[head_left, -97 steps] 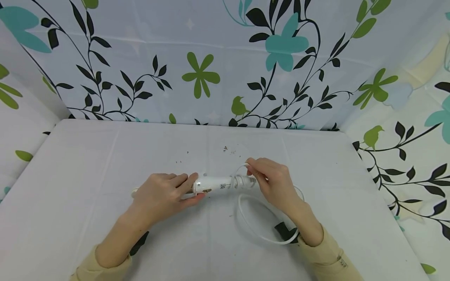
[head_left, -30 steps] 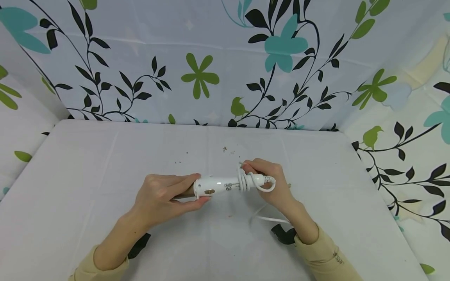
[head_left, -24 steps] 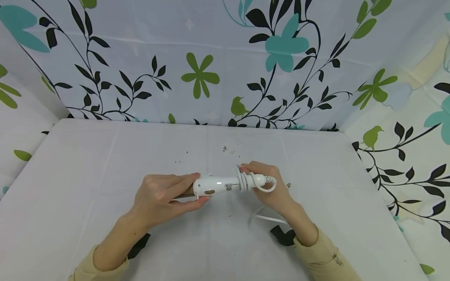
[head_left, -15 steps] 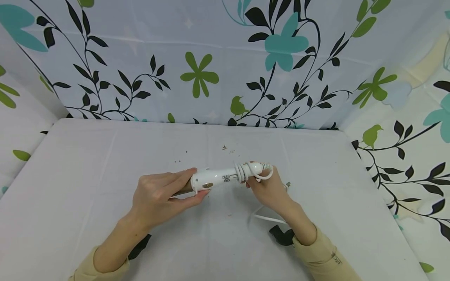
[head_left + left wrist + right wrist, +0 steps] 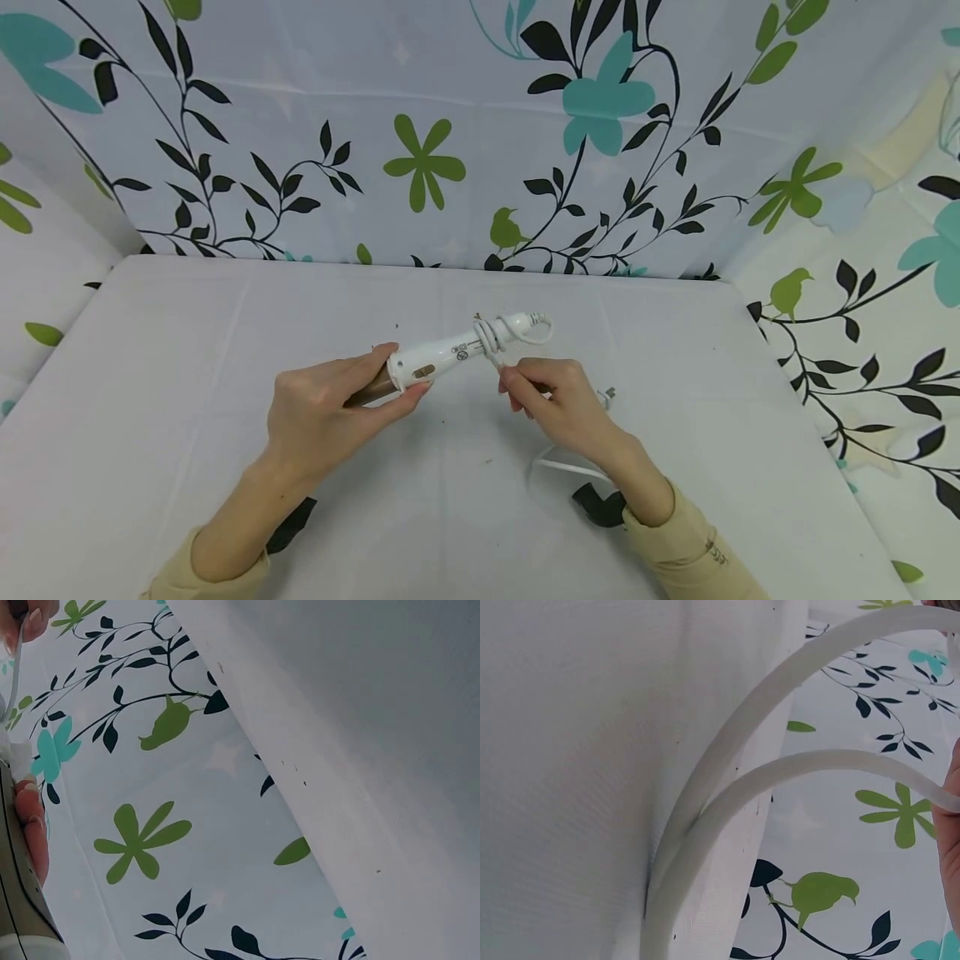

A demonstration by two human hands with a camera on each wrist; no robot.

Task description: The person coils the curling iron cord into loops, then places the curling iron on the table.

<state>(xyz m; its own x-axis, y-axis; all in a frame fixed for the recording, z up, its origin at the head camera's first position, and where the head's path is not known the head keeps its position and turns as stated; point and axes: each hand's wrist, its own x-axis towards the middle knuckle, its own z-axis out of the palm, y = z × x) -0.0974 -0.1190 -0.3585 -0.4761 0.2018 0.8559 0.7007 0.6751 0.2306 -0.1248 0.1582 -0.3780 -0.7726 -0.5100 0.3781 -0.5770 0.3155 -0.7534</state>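
A curling iron [image 5: 442, 357] with a white handle and brown barrel is tilted above the table, its cord end toward the far right. My left hand [image 5: 318, 412] grips it by the barrel; the left wrist view shows that barrel [image 5: 19, 885] along the left edge, with fingertips behind it. White cord [image 5: 489, 336] is wound in several turns round the handle's narrow end. Below those turns my right hand [image 5: 566, 404] pinches the cord between thumb and fingers. Loose cord [image 5: 735, 780] arcs large through the right wrist view. A plug [image 5: 608, 397] shows just beyond the right hand.
The white-covered table [image 5: 187, 333] carries a few small dark specks. A patterned curtain [image 5: 300, 125] stands along the back and sides. Black straps [image 5: 600, 506] sit by both wrists.
Over three seconds, more cord has been wound round the handle and the loose loop on the table shrank. Lately the iron's cord end rose and swung away leftward; the right hand moved below it.
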